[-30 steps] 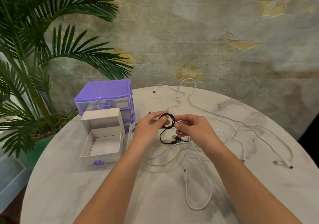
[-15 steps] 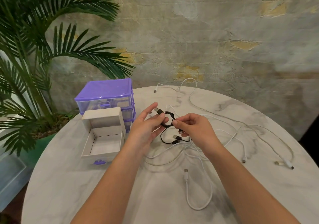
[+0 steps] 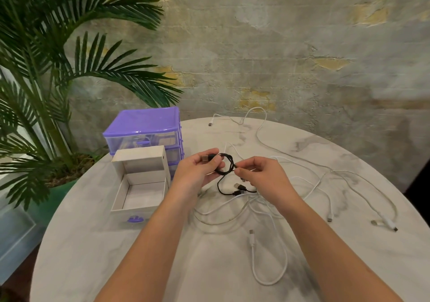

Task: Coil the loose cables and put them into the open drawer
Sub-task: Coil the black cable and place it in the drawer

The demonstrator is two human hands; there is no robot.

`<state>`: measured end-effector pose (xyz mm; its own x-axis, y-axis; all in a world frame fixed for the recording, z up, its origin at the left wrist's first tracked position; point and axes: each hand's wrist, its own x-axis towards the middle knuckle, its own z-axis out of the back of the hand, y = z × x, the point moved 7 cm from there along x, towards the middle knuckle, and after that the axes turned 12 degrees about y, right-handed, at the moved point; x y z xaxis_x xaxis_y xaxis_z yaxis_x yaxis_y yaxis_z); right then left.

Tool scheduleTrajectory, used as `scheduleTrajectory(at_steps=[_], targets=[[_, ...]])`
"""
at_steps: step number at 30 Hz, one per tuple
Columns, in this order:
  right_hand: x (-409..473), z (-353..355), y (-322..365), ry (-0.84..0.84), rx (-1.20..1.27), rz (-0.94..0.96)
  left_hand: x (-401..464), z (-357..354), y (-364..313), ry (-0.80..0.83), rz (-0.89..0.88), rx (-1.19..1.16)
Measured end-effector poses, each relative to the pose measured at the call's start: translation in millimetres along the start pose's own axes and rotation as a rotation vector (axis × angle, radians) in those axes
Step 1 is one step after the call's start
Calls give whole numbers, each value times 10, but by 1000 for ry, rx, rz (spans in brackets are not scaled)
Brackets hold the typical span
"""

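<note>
Both forearms reach forward; the left hand curls its fingers in a grip, the right hand pinches with thumb and forefinger.

1. The left hand pinches the plug end of a black cable, partly wound into a small coil held above the bench.
2. The right hand pinches the coil's right side; the cable's loose tail hangs down to the bench.
3. White cables lie tangled under and right of the hands.
4. The open drawer sits at left, before a purple drawer unit.
</note>
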<state>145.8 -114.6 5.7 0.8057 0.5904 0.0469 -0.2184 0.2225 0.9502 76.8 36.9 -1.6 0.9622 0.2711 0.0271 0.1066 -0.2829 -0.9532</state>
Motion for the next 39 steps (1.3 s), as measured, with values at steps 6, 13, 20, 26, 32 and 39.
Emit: scheduleTrajectory(at_steps=[6, 13, 20, 26, 32, 39], targets=[[-1, 40, 22, -65, -172, 36, -6, -59, 35, -10, 8, -90], [19, -26, -9, 34, 166, 1, 1, -82, 41, 42, 65, -214], [-11, 26, 17, 12, 226, 22, -36, -31, -16, 68, 58, -23], [-11, 2, 37, 5, 194, 45, -47, 9, -138, -36, -86, 235], [-55, -41, 133, -105, 55, 132, -81, 38, -232, -151, -195, 379], [-73, -324, 196, -26, 121, 92, -283, 282, -293, -170, -162, 362]])
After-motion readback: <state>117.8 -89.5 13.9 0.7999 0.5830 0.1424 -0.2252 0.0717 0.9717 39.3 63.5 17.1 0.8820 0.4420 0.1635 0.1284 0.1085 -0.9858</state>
